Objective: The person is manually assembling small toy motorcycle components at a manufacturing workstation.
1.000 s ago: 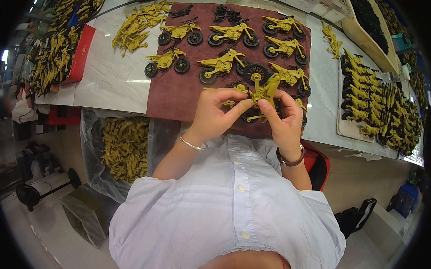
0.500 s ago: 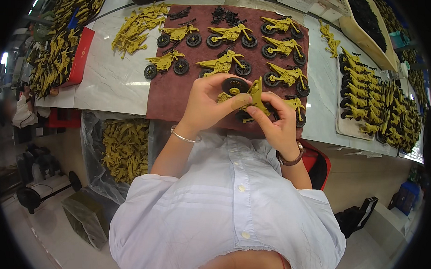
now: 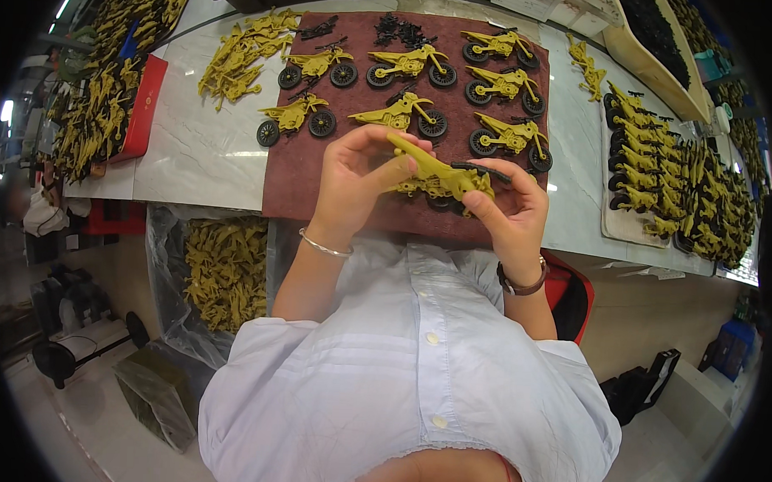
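Between my two hands is a yellow toy motorcycle (image 3: 439, 173), raised above the near part of a dark red cloth (image 3: 299, 174). My left hand (image 3: 363, 172) is closed on one end of its body, thumb on top. At the other end, my right hand (image 3: 510, 210) pinches the toy beside a black wheel (image 3: 482, 170) that shows almost edge-on. My fingers hide parts of the toy. Just beyond my hands, another toy motorcycle (image 3: 399, 114) lies on the cloth with several others, mostly with black wheels.
Loose yellow parts (image 3: 235, 57) and small black parts (image 3: 399, 29) lie at the back. Left stands a red tray (image 3: 144, 105) of toys. A white tray (image 3: 612, 219) on the right holds rows of motorcycles. Below the table edge, a plastic-lined container holds yellow pieces (image 3: 225, 274).
The toy motorcycle has been turned, so its black wheel is now by my right hand instead of my left. My hands have moved slightly apart.
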Tool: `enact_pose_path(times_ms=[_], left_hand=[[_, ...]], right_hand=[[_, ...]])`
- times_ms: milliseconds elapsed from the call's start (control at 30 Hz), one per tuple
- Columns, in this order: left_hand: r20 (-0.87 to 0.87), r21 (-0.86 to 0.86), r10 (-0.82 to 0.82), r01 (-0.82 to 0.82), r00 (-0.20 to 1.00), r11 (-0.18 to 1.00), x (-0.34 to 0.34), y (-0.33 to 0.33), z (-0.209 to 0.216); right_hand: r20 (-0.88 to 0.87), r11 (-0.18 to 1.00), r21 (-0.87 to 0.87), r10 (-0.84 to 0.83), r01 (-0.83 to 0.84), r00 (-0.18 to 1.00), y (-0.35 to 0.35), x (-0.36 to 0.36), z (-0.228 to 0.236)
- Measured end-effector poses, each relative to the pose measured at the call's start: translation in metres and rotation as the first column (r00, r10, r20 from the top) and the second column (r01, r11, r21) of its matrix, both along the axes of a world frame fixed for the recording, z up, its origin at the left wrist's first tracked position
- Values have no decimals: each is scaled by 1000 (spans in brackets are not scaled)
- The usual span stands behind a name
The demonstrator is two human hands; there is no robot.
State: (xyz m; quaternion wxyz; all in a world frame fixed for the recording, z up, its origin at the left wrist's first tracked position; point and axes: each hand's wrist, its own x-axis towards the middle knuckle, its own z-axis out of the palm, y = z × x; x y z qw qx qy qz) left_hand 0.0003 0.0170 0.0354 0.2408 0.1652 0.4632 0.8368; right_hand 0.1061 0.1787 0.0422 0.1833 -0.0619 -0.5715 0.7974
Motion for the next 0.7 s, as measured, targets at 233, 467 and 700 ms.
enact_pose_path(times_ms=[233,467,700], left_hand=[[-241,-479,-379,230,893,847,-8,-14,16],[-381,-561,-373,109,846,820,1,-6,31],[-667,-525,-361,-68,652,848,-3,-10,15]], right_hand=[[23,824,541,190,-172,982,22,2,-1],[-8,941,227,260,-252,965,22,2,-2],[-8,917,347,211,-195,978,24,4,-3]])
